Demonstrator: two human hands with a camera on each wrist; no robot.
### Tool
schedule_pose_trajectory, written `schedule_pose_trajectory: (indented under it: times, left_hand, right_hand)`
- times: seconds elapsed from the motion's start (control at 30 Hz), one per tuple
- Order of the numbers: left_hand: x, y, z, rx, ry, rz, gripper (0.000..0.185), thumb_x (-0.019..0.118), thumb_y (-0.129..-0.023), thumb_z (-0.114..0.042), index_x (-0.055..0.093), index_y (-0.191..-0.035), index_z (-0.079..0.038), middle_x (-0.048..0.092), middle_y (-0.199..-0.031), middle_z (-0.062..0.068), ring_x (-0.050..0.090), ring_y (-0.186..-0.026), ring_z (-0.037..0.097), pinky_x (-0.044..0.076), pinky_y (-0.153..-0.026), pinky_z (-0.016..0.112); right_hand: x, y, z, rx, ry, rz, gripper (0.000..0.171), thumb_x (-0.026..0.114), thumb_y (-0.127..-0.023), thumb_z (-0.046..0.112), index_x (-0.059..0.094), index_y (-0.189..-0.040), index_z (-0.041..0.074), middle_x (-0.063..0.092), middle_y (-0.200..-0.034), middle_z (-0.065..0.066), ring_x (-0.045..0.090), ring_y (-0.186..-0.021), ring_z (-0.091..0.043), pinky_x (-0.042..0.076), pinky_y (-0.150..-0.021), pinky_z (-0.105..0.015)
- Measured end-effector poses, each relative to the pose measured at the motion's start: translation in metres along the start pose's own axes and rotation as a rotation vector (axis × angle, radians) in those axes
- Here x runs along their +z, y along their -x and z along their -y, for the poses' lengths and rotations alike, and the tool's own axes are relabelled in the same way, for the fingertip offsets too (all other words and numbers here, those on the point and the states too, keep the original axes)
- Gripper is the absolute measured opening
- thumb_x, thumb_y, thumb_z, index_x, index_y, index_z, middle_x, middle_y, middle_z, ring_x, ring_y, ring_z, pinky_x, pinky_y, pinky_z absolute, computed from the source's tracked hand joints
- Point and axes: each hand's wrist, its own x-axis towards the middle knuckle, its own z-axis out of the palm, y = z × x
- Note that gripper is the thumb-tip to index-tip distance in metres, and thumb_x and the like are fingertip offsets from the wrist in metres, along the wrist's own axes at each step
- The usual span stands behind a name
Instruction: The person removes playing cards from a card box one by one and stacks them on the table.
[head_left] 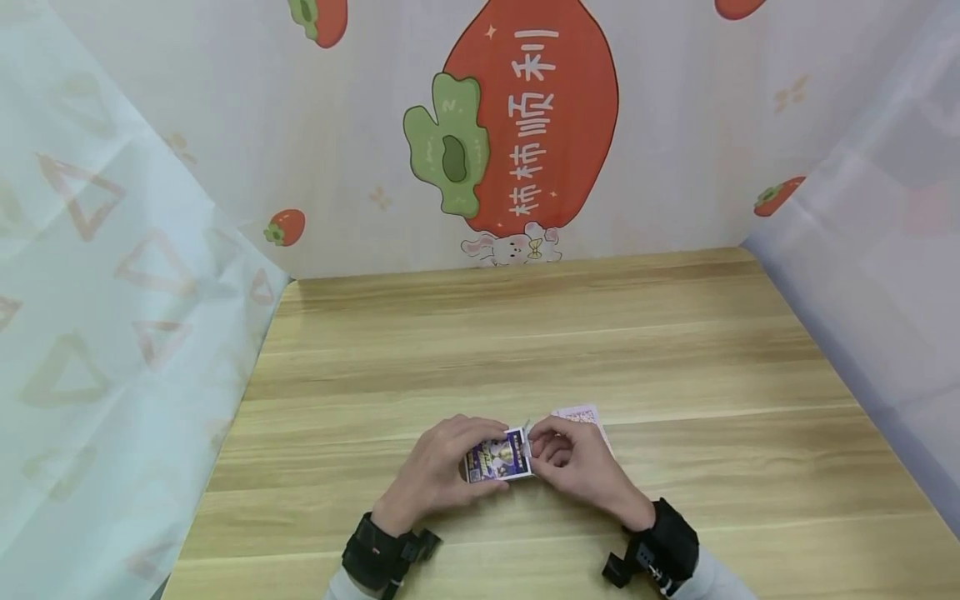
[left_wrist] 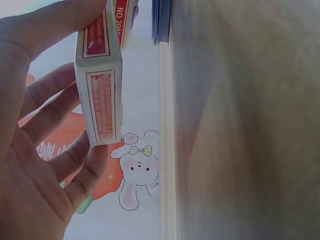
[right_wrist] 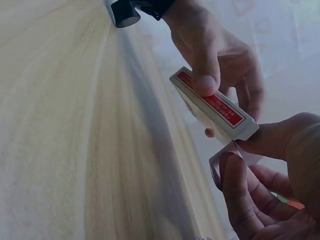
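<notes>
A small playing card box with a dark blue printed face lies between both hands over the table's front middle. My left hand grips it by its two long sides, thumb on the near side and fingers on the far one. In the right wrist view its narrow red-labelled side shows, with an end flap standing out from the box. My right hand pinches that flap between thumb and fingers. The left wrist view shows the box's closed end. Partly hidden behind the right hand is a card stack with a pink patterned back.
The wooden table stretches to a white back cloth printed with fruit and a rabbit. Cloth panels stand along the left and right edges. Black straps with cameras sit on both wrists.
</notes>
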Motion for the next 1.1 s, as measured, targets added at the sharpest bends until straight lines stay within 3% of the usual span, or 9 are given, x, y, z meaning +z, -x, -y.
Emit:
schedule_pose_trajectory:
  times: [0.17, 0.5, 0.7, 0.93, 1.1]
  left_hand:
    - [0.001, 0.0, 0.0, 0.015, -0.001, 0.0, 0.063, 0.097, -0.075, -0.039, 0.072, -0.128, -0.015, 0.076, -0.129, 0.0, 0.072, -0.113, 0.015, 0.06, -0.097, 0.032]
    - [0.0, -0.001, 0.0, 0.019, -0.02, -0.002, 0.061, 0.095, -0.078, -0.042, 0.073, -0.128, -0.015, 0.076, -0.129, 0.0, 0.073, -0.113, 0.015, 0.06, -0.097, 0.032]
    - [-0.001, 0.0, 0.0, 0.018, -0.024, -0.006, 0.063, 0.096, -0.077, -0.041, 0.072, -0.128, -0.014, 0.076, -0.13, 0.001, 0.073, -0.113, 0.016, 0.061, -0.097, 0.033]
    - [-0.001, 0.0, 0.002, -0.004, -0.048, -0.023, 0.067, 0.097, -0.074, -0.041, 0.072, -0.13, -0.015, 0.076, -0.13, 0.001, 0.073, -0.111, 0.016, 0.061, -0.095, 0.032]
    - [-0.002, 0.0, 0.002, -0.018, -0.071, -0.036, 0.069, 0.098, -0.072, -0.041, 0.072, -0.13, -0.015, 0.076, -0.129, 0.001, 0.073, -0.111, 0.016, 0.061, -0.095, 0.033]
  right_hand:
    - [0.002, 0.001, -0.001, 0.04, -0.015, 0.003, 0.032, 0.081, -0.083, -0.011, 0.069, -0.109, 0.003, 0.071, -0.089, -0.007, 0.071, -0.073, -0.009, 0.065, -0.066, -0.029]
    - [-0.001, 0.001, 0.002, 0.159, -0.055, 0.013, 0.024, 0.081, -0.085, -0.005, 0.069, -0.106, -0.003, 0.073, -0.09, -0.014, 0.072, -0.073, -0.011, 0.065, -0.069, -0.027]
    - [-0.005, -0.001, 0.003, 0.226, -0.13, 0.062, 0.024, 0.081, -0.09, 0.001, 0.068, -0.109, -0.007, 0.073, -0.089, -0.013, 0.075, -0.07, -0.018, 0.067, -0.066, -0.035]
    - [-0.025, -0.002, 0.005, 0.314, -0.186, 0.078, 0.028, 0.078, -0.095, 0.006, 0.066, -0.115, -0.01, 0.075, -0.094, -0.019, 0.077, -0.073, -0.036, 0.066, -0.063, -0.045]
    - [-0.045, -0.003, 0.005, 0.385, -0.275, 0.056, 0.03, 0.074, -0.097, 0.004, 0.062, -0.12, -0.011, 0.074, -0.099, -0.016, 0.078, -0.076, -0.031, 0.067, -0.067, -0.046]
